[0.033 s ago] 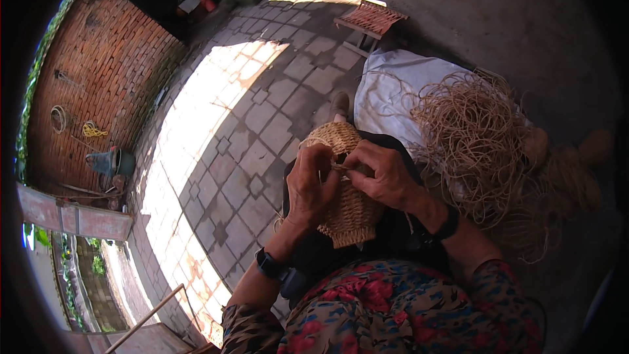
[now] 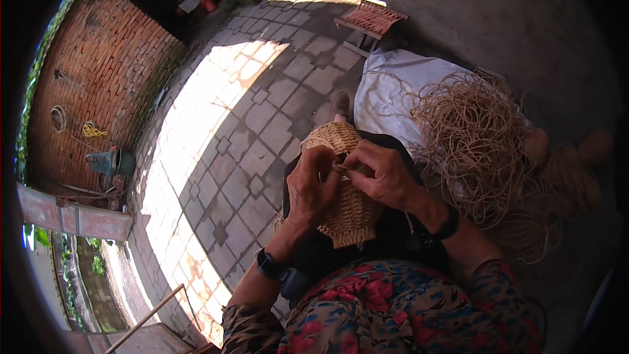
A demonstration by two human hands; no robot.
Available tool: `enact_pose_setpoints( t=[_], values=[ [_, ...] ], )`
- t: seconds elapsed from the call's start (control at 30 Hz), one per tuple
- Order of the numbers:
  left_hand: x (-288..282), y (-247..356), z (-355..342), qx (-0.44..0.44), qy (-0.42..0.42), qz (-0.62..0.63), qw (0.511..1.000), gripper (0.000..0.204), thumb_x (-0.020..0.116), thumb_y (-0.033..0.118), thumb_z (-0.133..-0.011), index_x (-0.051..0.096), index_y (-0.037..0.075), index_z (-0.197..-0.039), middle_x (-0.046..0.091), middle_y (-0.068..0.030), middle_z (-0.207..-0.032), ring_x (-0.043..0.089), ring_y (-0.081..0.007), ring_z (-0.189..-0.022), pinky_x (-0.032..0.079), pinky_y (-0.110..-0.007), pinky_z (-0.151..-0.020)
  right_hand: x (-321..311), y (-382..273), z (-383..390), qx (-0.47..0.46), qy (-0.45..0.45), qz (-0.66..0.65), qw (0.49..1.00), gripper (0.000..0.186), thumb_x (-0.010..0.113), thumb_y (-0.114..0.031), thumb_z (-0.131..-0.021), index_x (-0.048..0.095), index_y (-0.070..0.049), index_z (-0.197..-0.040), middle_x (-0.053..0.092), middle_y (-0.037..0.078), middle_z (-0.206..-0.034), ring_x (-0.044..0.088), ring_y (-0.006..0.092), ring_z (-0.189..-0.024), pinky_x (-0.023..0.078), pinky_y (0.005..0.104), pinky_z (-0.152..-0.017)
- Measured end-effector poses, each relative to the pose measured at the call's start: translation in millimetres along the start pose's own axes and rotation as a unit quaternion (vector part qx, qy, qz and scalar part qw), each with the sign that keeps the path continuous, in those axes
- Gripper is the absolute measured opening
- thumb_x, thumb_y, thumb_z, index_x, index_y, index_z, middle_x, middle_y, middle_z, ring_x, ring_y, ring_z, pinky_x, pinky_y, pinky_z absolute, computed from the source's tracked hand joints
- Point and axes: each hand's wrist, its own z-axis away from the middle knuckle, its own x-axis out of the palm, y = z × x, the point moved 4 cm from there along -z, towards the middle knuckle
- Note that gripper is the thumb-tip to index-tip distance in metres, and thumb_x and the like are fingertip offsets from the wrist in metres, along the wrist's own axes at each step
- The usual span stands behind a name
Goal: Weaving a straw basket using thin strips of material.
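On my lap lies a woven straw-coloured piece [image 2: 350, 216], like a small basket, its far part showing beyond my fingers. My left hand [image 2: 312, 180] is closed at its middle, fingertips pinched together. Close against it, my right hand [image 2: 380, 174] pinches too, and the fingertips of both hands meet over the weave. A short bit of cord [image 2: 339, 167] shows between them; its ends are hidden by my fingers.
To my right a big tangle of tan cord [image 2: 472, 137] rests on a white sheet [image 2: 393, 85], with balls of cord [image 2: 595, 147] beyond. A low slatted stool [image 2: 371, 19] stands ahead. Paving [image 2: 262, 124] stretches left to a brick wall [image 2: 111, 59] with a dark bucket [image 2: 121, 162].
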Motion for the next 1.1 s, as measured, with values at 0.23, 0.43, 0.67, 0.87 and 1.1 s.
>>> enact_pose_setpoints(
  t=[0.23,0.43,0.67,0.87,1.1],
  values=[
    [-5,7,-5,-0.218,-0.15,0.155,0.952,0.035,0.064,0.004,-0.076,0.056,0.006,-0.111,0.061,-0.0071,-0.077,0.063,-0.0185,-0.071,0.049,-0.03,-0.067,-3,9,2,0.054,0.016,-0.038,0.998,0.015,0.067,-0.004,-0.078,0.06,-0.004,-0.091,0.062,0.012,-0.084,0.066,0.0265,-0.076,0.051,0.0345,-0.067],
    [-6,-3,-5,-0.12,-0.212,0.09,0.966,0.043,0.064,0.007,-0.079,0.052,0.009,-0.119,0.059,-0.0053,-0.076,0.061,-0.0144,-0.07,0.049,-0.032,-0.067,9,20,6,0.067,0.014,-0.126,0.99,0.012,0.065,-0.001,-0.082,0.061,-0.003,-0.094,0.06,0.007,-0.084,0.06,0.0145,-0.075,0.048,0.0286,-0.066],
    [-8,1,-4,-0.131,-0.177,0.101,0.97,0.043,0.065,0.006,-0.079,0.054,0.009,-0.12,0.062,-0.0059,-0.078,0.063,-0.0159,-0.073,0.051,-0.031,-0.069,9,22,9,0.065,0.049,-0.116,0.99,0.014,0.064,0.0,-0.081,0.061,-0.003,-0.094,0.058,0.007,-0.086,0.058,0.0137,-0.072,0.047,0.0273,-0.063],
    [-11,2,-5,-0.093,-0.15,0.101,0.979,0.032,0.064,0.003,-0.078,0.059,0.004,-0.11,0.063,-0.0069,-0.08,0.066,-0.0185,-0.073,0.052,-0.032,-0.068,1,13,6,0.053,0.05,-0.093,0.993,0.015,0.065,0.0,-0.08,0.061,-0.005,-0.094,0.056,0.005,-0.083,0.058,0.014,-0.07,0.046,0.0272,-0.061],
    [-5,9,-8,0.025,-0.05,-0.012,0.998,0.012,0.063,0.0,-0.075,0.056,0.004,-0.084,0.061,-0.008,-0.082,0.062,-0.0224,-0.066,0.049,-0.032,-0.059,8,8,10,0.013,0.036,-0.109,0.993,0.015,0.069,-0.005,-0.08,0.06,-0.004,-0.093,0.057,0.006,-0.081,0.058,0.0163,-0.068,0.045,0.0276,-0.059]
  ],
)
